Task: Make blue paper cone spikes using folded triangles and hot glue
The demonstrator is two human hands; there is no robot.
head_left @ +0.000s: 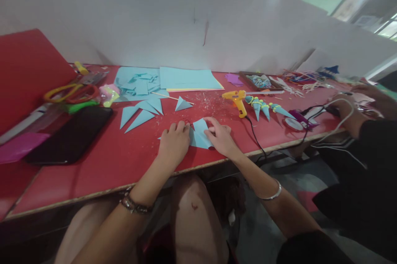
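A piece of light blue paper (200, 133), partly folded or curled, lies on the red table in front of me. My left hand (174, 142) rests over its left part with bent fingers and holds it down. At the right side, my right hand (219, 135) grips the paper's edge between thumb and fingers. Part of the sheet is hidden under both hands. Just beyond them lies a small folded blue paper cone (183, 104) by a thin wooden stick (170, 97). Several flat pointed blue pieces (140, 120) lie to the left.
A yellow glue gun (237, 102) with a black cord lies right of my hands, beside several decorated blue cones (264, 107). Blue sheets (189, 78) lie by the wall. A black phone (71, 135) and scissors (65, 93) are left. Another person's hand (347, 109) is far right.
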